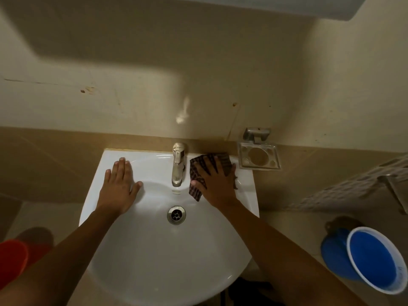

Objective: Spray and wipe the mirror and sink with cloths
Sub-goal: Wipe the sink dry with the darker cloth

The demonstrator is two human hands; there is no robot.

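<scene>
On the sink (141,250) rim, right hand (215,184) presses a checked cloth (196,173) with spread fingers (208,165); left hand (119,186) lies flat.

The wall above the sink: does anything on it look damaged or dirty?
Yes. The wall has brownish spots and thin scratch lines at left, a pale smear above the faucet, and a rusty streak running down toward the empty soap dish.

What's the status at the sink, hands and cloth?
Left hand flat on sink rim, no grip. Right hand pressing checked cloth flat beside faucet. Faucet close to cloth's left edge.
</scene>
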